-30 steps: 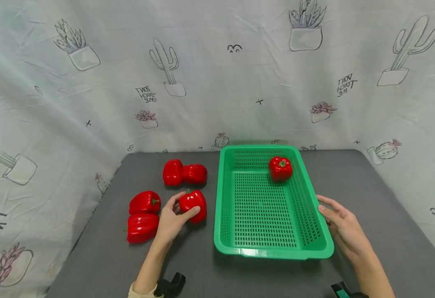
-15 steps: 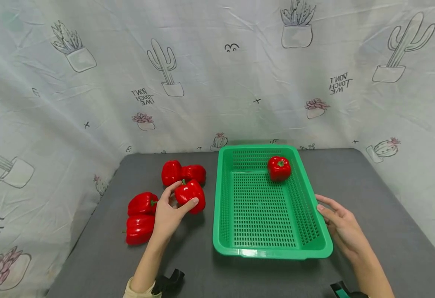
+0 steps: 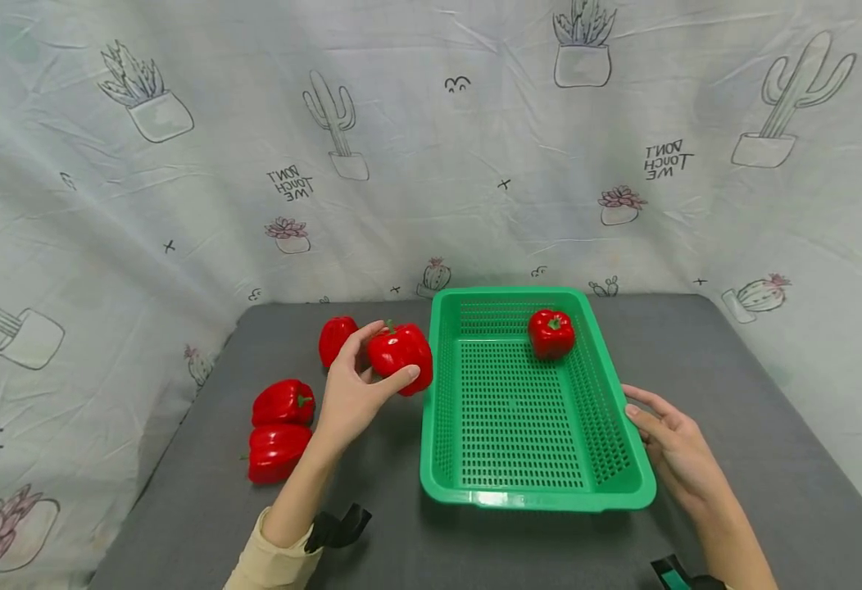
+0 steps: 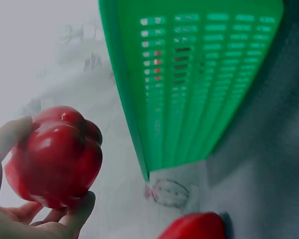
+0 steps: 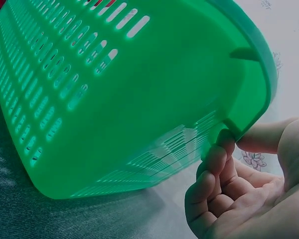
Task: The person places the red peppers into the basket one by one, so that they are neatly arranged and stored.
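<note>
In the head view my left hand (image 3: pixel 350 401) grips a red bell pepper (image 3: pixel 401 358) between thumb and fingers, raised above the table beside the left rim of the green plastic basket (image 3: pixel 542 497). The left wrist view shows that bell pepper (image 4: pixel 55 157) held with its lobed end toward the camera, apart from the basket wall (image 4: pixel 127 45). My right hand (image 3: pixel 682 451) is at the basket's right rim. Seen from the right wrist, the thumb and curled fingers of that hand (image 5: pixel 239 184) pinch the rim. One bell pepper (image 3: pixel 551 333) stands in the basket's far right corner, stem up.
Left of the basket on the grey table (image 3: pixel 180 524) lie two bell peppers side by side, an upper one (image 3: pixel 283 401) and a lower one (image 3: pixel 279 453). Another bell pepper (image 3: pixel 337 339) lies farther back, partly behind my left hand. A patterned white curtain (image 3: pixel 416 164) hangs behind the table.
My left hand has lifted the bell pepper from the table and carried it up and right to the basket's left rim. The right hand still holds the basket's right rim.
</note>
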`<action>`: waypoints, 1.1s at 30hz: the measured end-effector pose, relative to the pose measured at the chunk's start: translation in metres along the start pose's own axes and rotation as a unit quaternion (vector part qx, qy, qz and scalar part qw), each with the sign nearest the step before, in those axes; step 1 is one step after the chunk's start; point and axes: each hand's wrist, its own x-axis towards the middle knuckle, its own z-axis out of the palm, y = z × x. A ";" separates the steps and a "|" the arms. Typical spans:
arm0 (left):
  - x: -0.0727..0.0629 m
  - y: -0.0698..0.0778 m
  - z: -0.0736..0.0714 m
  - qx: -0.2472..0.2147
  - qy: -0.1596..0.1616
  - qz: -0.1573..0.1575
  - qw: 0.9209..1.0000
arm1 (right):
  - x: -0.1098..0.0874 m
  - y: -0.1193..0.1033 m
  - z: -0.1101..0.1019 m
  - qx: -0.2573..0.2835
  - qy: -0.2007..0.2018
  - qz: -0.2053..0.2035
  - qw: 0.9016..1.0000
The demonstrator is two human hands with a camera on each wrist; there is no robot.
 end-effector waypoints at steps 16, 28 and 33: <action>0.033 0.040 0.067 0.031 -0.145 0.116 0.982 | -0.001 -0.001 0.001 -0.010 0.003 0.001 1.000; 0.063 0.062 0.121 0.008 -0.184 0.055 0.981 | -0.002 -0.002 0.000 -0.023 0.000 -0.002 1.000; 0.071 0.052 0.143 0.004 -0.185 0.017 0.983 | -0.001 -0.001 -0.001 -0.025 0.000 -0.001 1.000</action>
